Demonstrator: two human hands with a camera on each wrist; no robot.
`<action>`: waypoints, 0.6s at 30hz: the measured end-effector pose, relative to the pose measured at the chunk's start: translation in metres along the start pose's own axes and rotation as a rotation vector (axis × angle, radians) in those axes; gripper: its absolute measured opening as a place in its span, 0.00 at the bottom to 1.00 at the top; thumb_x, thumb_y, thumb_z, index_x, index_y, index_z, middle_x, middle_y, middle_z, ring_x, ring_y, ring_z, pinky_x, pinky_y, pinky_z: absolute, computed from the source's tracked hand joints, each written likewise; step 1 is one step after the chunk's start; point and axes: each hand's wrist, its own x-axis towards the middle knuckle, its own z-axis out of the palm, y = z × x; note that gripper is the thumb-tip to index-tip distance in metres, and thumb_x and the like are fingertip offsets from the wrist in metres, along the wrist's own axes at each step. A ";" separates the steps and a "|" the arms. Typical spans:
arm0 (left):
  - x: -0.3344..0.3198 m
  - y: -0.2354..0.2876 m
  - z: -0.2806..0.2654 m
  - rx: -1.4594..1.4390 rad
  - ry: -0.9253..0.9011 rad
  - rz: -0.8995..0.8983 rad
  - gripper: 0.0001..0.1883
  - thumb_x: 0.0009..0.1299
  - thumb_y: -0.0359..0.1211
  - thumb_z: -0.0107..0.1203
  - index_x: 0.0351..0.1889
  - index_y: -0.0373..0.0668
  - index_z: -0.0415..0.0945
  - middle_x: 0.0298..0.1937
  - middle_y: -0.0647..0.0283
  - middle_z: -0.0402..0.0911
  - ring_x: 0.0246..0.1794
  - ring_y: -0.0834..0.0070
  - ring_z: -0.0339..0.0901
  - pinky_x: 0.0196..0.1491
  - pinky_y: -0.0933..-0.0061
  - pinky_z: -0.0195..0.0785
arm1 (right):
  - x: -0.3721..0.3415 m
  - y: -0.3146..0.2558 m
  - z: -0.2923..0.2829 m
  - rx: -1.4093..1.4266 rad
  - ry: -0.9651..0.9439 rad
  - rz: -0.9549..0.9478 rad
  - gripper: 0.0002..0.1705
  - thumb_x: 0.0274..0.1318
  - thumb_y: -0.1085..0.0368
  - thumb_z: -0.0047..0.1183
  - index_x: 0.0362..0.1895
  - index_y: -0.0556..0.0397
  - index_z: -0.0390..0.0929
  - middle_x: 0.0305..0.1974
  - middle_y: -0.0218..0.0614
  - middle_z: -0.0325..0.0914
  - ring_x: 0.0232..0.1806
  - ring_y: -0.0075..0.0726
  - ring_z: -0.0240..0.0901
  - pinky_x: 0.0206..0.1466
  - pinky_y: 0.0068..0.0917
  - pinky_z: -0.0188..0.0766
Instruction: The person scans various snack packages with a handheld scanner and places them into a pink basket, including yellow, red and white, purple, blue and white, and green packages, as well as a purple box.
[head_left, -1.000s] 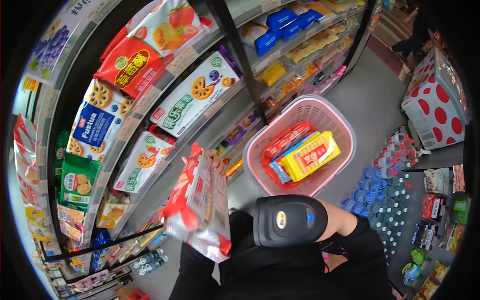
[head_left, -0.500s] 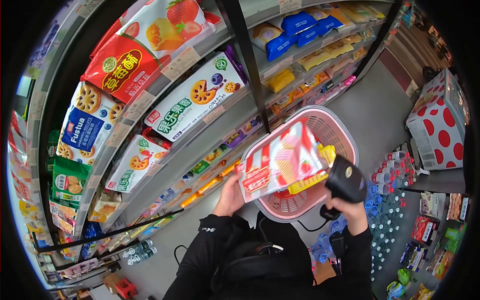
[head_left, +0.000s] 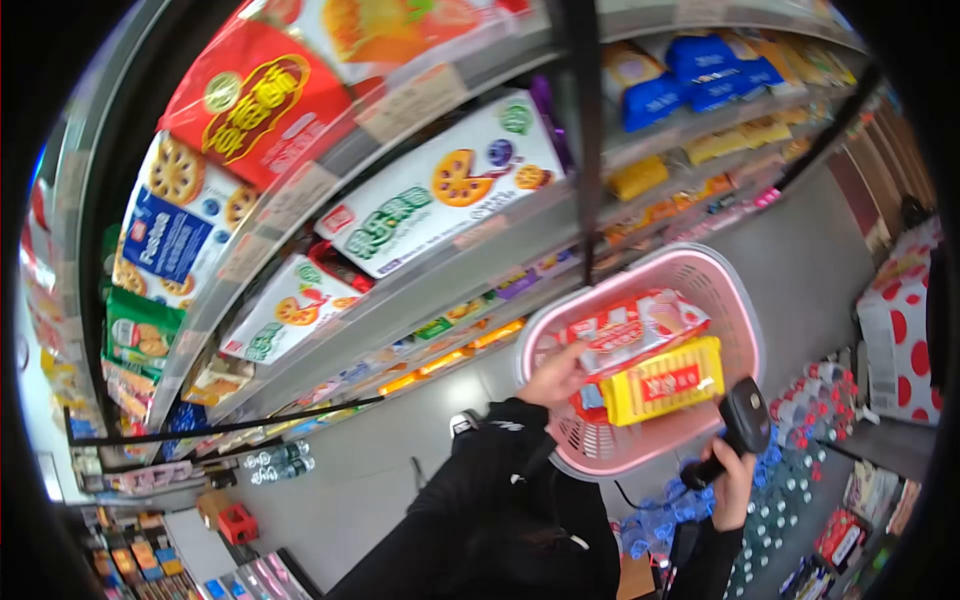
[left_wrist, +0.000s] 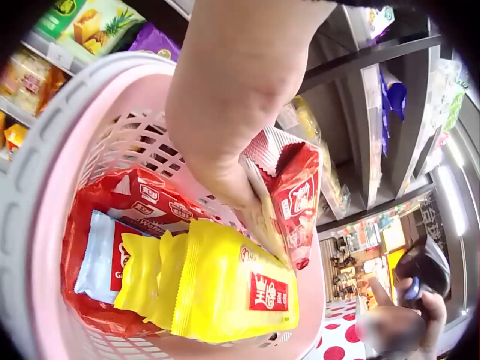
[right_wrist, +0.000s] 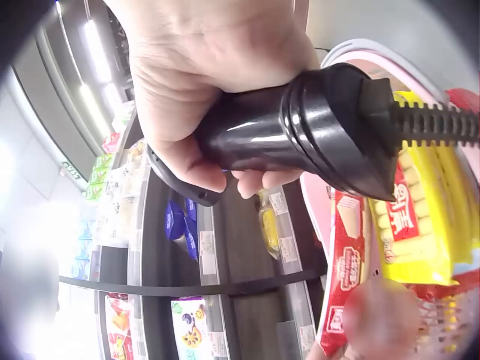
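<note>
My left hand point(head_left: 553, 376) reaches over the near left rim of the pink basket point(head_left: 748, 300) and holds a red and white wafer packet point(head_left: 640, 328) by its end. In the left wrist view, this packet point(left_wrist: 298, 199) stands on edge beside yellow biscuit packs point(left_wrist: 247, 281), and my fingertips are hidden behind it. Under the yellow packs lie a light blue pack point(left_wrist: 96, 255) and a red packet point(left_wrist: 161, 201). My right hand point(head_left: 733, 478) grips a black barcode scanner point(head_left: 745, 415) by its handle point(right_wrist: 255, 127), just outside the basket's right side.
Shelves of boxed and bagged biscuits, such as a white fruit-biscuit box point(head_left: 440, 190), curve along the left and far side. Several bottles point(head_left: 790, 450) stand on the floor to the right, near a red-dotted white box point(head_left: 900, 330). A cord point(right_wrist: 442, 124) runs from the scanner.
The wafer packet first rose beside the shelf, then crossed over the basket, and now rests inside it, still in my left hand. My right hand has moved the scanner down and right.
</note>
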 end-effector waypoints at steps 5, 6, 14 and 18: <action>0.025 -0.003 0.018 -0.239 0.211 -0.070 0.12 0.65 0.32 0.47 0.44 0.38 0.67 0.41 0.60 0.75 0.41 0.71 0.74 0.45 0.70 0.69 | -0.026 0.013 0.007 -0.065 -0.077 -0.031 0.36 0.37 0.71 0.53 0.56 0.62 0.57 0.48 0.48 0.67 0.21 0.24 0.64 0.25 0.18 0.64; 0.031 -0.006 0.015 -0.250 0.245 -0.038 0.11 0.65 0.32 0.47 0.44 0.38 0.67 0.41 0.60 0.75 0.41 0.71 0.74 0.45 0.70 0.69 | -0.029 0.015 0.008 -0.043 -0.081 -0.029 0.38 0.35 0.72 0.54 0.56 0.62 0.56 0.51 0.51 0.64 0.21 0.24 0.65 0.25 0.18 0.65; 0.032 -0.008 -0.003 -0.043 0.331 -0.031 0.13 0.61 0.35 0.53 0.42 0.43 0.69 0.39 0.65 0.75 0.37 0.75 0.74 0.39 0.74 0.67 | -0.048 0.031 0.014 -0.078 -0.127 0.034 0.37 0.35 0.73 0.56 0.54 0.62 0.56 0.53 0.53 0.62 0.22 0.25 0.67 0.26 0.20 0.67; 0.014 -0.004 -0.003 -0.041 0.294 0.007 0.13 0.60 0.33 0.53 0.43 0.41 0.69 0.40 0.65 0.75 0.38 0.76 0.72 0.40 0.77 0.65 | -0.056 0.035 0.028 -0.040 -0.140 0.066 0.33 0.37 0.75 0.54 0.53 0.63 0.58 0.51 0.50 0.64 0.24 0.25 0.66 0.28 0.22 0.67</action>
